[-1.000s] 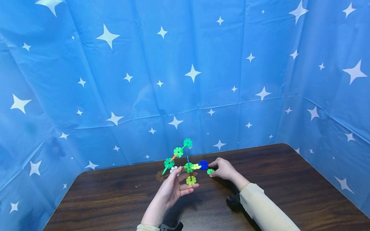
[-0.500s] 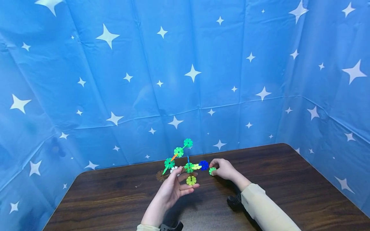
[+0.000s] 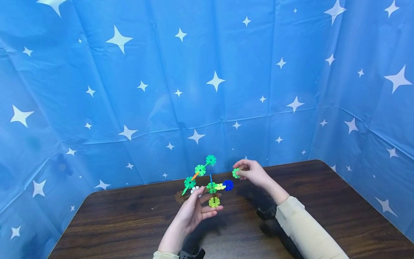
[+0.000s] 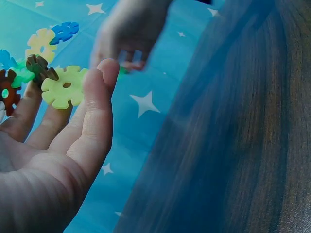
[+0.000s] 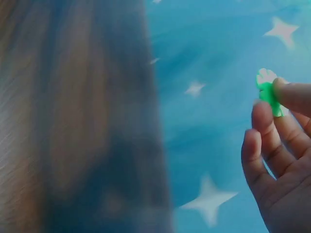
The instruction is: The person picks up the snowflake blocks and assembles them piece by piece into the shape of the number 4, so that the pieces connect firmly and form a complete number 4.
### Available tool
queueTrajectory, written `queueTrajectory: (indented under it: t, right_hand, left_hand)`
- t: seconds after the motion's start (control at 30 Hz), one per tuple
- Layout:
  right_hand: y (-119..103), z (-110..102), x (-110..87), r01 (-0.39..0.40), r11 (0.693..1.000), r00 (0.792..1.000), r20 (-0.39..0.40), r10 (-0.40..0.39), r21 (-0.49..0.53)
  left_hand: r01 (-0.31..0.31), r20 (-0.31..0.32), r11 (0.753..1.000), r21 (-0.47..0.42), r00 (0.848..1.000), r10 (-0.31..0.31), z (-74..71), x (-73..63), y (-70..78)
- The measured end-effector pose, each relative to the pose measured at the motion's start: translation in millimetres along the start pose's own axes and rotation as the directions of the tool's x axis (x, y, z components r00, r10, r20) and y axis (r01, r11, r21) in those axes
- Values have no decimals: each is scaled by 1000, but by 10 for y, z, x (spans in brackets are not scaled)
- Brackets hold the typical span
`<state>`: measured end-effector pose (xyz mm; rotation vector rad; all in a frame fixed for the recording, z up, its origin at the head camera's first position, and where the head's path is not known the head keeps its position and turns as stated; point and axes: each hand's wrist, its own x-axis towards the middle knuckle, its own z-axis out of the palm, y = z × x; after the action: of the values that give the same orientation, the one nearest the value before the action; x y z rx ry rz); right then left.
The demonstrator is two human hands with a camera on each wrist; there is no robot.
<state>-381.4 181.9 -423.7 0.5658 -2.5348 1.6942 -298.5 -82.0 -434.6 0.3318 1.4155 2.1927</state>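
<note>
My left hand holds a branching chain of notched plastic snowflake discs above the table, its thumb on a part near the middle. Green, orange and white pieces reach up and left, and a dark blue disc ends the right branch. A yellow disc lies by the fingers in the left wrist view. My right hand pinches a single green snowflake disc between thumb and fingers. That disc is up and right of the blue one, apart from the chain.
The dark wood table spreads under both hands. Behind it hangs a blue curtain with white stars, meeting the table's back edge. Black straps circle the wrists.
Having drawn slightly right from beside the blue disc, my right hand has risen with the green disc. The left hand and its chain stay almost still.
</note>
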Motion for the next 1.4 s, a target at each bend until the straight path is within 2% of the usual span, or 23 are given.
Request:
queueTrajectory:
  t: [0.23,0.47,0.63,1.03,1.4]
  right_hand:
    - [-527,28,37,112,991,994,-1,-112,69]
    - [-898,171,-34,204,976,976,66,-209,79]
    - [-985,258,-58,225,974,969,101,-225,11]
    - [-1008,343,-92,238,968,964,141,-225,-82]
    - [-1039,370,-116,267,960,958,128,-256,-82]
  left_hand:
    - [2,3,1000,-10,1000,-2,2,-3,-5]
    - [16,15,1000,-11,1000,-16,8,9,-12]
    - [24,19,1000,-10,1000,-24,12,10,-14]
    - [22,19,1000,-2,1000,-22,16,-6,-17]
    - [21,24,1000,5,999,-21,8,-3,-12]
